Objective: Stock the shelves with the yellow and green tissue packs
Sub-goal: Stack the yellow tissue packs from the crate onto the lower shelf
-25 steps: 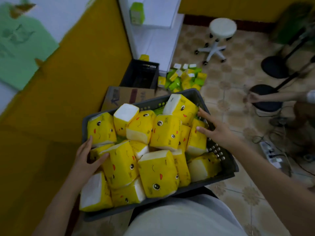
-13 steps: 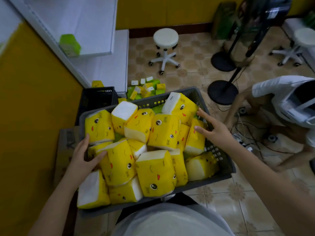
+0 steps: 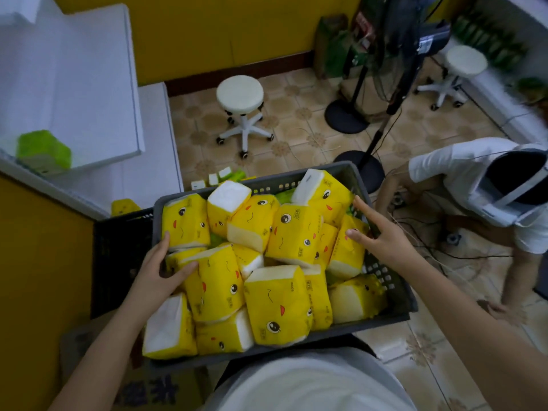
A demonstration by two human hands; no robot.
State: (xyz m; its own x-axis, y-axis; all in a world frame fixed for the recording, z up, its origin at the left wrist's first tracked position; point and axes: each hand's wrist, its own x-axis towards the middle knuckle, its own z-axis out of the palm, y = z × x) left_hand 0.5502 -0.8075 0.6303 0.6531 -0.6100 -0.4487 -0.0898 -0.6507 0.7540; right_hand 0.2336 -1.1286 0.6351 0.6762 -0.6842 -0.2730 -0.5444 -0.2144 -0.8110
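Observation:
A grey plastic basket (image 3: 394,292) is heaped with several yellow tissue packs (image 3: 275,304) printed with cartoon faces, and a little green shows between them. The basket rests against my body. My left hand (image 3: 154,277) grips its left rim, thumb lying over a pack. My right hand (image 3: 382,235) holds the right rim with thumb and forefinger spread over the packs. One green tissue pack (image 3: 44,151) stands on the white shelf (image 3: 98,99) at the upper left.
A black crate (image 3: 118,247) and a cardboard box (image 3: 154,390) sit below left. Small packs (image 3: 219,178) lie on the tiled floor beyond the basket. A white stool (image 3: 240,96), fan stands (image 3: 361,170) and cables are ahead. Another person (image 3: 462,176) crouches at right.
The view has swung right: the shelf slid to the left edge and the crouching person came into sight. Both hands keep the same hold on the basket.

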